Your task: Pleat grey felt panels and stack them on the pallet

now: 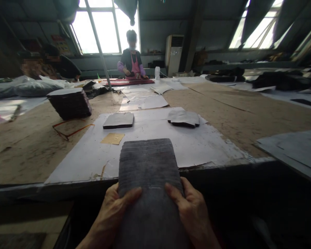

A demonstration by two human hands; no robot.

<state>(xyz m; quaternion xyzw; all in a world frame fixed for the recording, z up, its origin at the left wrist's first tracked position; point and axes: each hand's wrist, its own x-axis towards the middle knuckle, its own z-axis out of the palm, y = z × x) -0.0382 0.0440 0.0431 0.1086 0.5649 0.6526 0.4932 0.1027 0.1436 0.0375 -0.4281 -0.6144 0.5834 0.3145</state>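
Between my two hands is a thick stack of dark grey cut pieces (pixel 149 166), its far edges fanned in layers over the table's front edge. My left hand (pixel 116 207) grips the left side with the thumb on top. On the opposite side my right hand (pixel 190 205) holds it the same way. The fingers beneath are hidden. Beyond the stack, two smaller piles lie on white paper (pixel 150 121): a left pile (pixel 118 120) and a right pile (pixel 183 118), both pale on top and dark at the edges. A tan scrap (pixel 112 138) lies near the left pile.
A tall dark stack (pixel 69 103) with a pale top stands at left, beside orange-framed glasses (pixel 71 131). Grey sheets (pixel 295 150) lie at the right edge. A person in a pink apron (pixel 135 64) works across the table; others are at far left. A pole (pixel 100 48) rises behind.
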